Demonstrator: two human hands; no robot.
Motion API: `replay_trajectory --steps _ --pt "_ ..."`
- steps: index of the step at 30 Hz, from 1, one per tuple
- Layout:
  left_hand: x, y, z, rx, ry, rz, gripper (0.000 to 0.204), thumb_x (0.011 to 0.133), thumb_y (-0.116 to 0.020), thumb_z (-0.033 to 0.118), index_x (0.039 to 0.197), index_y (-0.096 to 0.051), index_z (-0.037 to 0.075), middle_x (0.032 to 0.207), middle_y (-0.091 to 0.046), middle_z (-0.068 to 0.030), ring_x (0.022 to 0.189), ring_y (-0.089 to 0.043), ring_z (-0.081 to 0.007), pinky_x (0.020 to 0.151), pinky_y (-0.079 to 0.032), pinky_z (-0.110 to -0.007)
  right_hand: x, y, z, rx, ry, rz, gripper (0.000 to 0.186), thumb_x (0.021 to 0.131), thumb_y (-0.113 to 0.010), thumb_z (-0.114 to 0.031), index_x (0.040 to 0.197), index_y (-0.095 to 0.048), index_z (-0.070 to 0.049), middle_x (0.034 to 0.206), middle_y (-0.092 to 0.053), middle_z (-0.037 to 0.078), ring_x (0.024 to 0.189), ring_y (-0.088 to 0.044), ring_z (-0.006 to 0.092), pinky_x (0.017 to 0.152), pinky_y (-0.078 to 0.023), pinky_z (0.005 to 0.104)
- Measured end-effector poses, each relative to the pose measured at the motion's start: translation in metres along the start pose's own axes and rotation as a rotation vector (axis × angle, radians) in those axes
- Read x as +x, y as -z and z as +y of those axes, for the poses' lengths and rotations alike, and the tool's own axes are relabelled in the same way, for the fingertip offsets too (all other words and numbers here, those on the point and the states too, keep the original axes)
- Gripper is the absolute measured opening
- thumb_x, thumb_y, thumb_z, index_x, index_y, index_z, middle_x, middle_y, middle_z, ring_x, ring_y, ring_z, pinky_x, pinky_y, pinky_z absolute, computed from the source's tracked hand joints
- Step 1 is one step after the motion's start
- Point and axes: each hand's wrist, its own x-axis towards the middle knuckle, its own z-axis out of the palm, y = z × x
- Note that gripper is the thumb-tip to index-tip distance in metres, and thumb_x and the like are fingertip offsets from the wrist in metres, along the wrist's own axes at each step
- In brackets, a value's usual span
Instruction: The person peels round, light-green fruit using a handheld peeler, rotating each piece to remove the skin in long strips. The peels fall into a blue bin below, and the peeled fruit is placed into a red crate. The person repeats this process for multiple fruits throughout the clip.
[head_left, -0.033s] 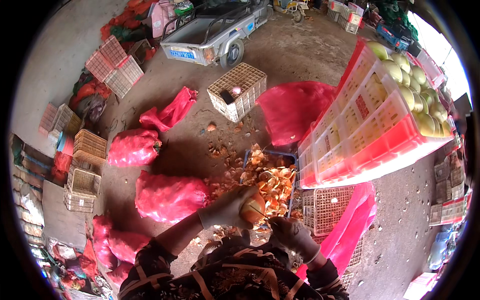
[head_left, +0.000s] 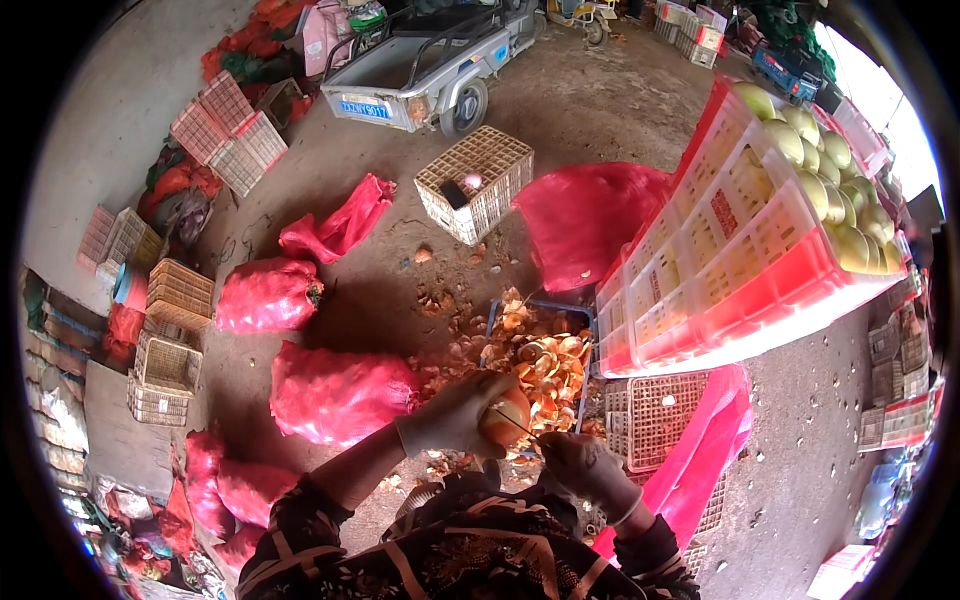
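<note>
My left hand (head_left: 458,415), in a pale glove, is closed around a brown-skinned onion (head_left: 508,420). A small knife (head_left: 523,429) reaches from my right hand (head_left: 592,474) to the onion, its thin blade against the onion's side. The right hand is gloved too, and its fingers wrap the knife's handle, which is mostly hidden. Just beyond both hands lies a heap of onion skins (head_left: 550,378) in a blue-rimmed crate (head_left: 589,345).
Full red mesh sacks (head_left: 340,393) lie at the left. A tall white and red crate (head_left: 720,280) of peeled onions (head_left: 838,200) stands at the right, above a beige crate (head_left: 665,410). Farther off are a lattice crate (head_left: 490,190) and a grey cargo tricycle (head_left: 420,80).
</note>
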Motion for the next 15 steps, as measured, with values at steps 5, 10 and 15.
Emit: replay_trajectory --steps 5,10,15 --pt "-0.009 -0.009 -0.019 -0.362 0.060 0.116 0.089 0.051 -0.086 0.026 0.126 -0.043 0.002 0.116 -0.054 -0.0126 0.110 -0.052 -0.0242 0.093 -0.042 -0.037 -0.003 0.006 0.006 -0.141 -0.031 -0.079 0.018 0.082 -0.046 -0.012 0.091 -0.060 -0.005 0.075 -0.061 0.019 0.069 -0.062 0.0349 0.062 -0.048 0.0448" --pt "-0.012 -0.009 -0.024 -1.155 0.123 0.251 0.088 0.054 -0.086 0.026 0.127 -0.043 0.003 0.115 -0.055 -0.0065 0.110 -0.050 -0.0172 0.094 -0.040 -0.034 -0.033 -0.033 0.057 -0.366 -0.144 -0.169 0.016 0.088 -0.049 -0.016 0.096 -0.061 -0.009 0.076 -0.063 0.017 0.071 -0.063 0.0351 0.060 -0.049 0.0428" --pt "0.000 -0.007 -0.018 -1.064 0.147 0.226 0.089 0.054 -0.086 0.032 0.127 -0.044 0.003 0.114 -0.055 -0.0065 0.108 -0.051 -0.0172 0.094 -0.040 -0.032 -0.015 -0.029 0.026 0.035 -0.004 0.332 0.015 0.083 -0.049 -0.012 0.094 -0.057 -0.007 0.079 -0.059 0.015 0.065 -0.060 0.0324 0.058 -0.049 0.0403"
